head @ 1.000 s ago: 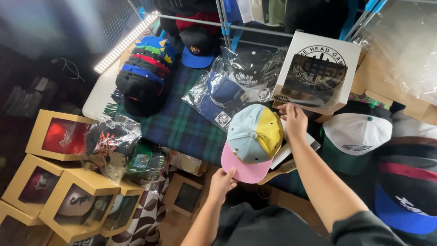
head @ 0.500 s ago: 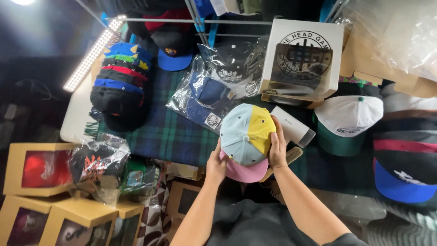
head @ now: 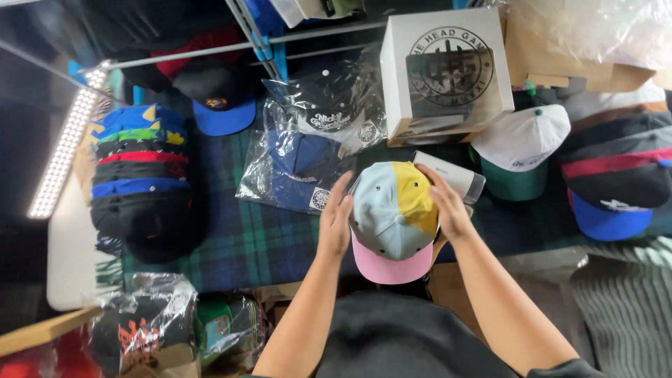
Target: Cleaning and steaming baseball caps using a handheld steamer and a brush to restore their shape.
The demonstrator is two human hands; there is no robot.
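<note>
Both hands cup a cap w/ light blue, yellow & pink parts, just above the plaid tabletop: left hand lies flat on its left side, fingers spread wide, right hand curls round its right side, so the grip is a soft two-hand hold on the cap. It looks light & soft on top w/ a stiff pink brim, so prob best held by the sides or brim, not squashed. Bagged caps sit just left, a white box behind, a stack of caps far left.
</note>
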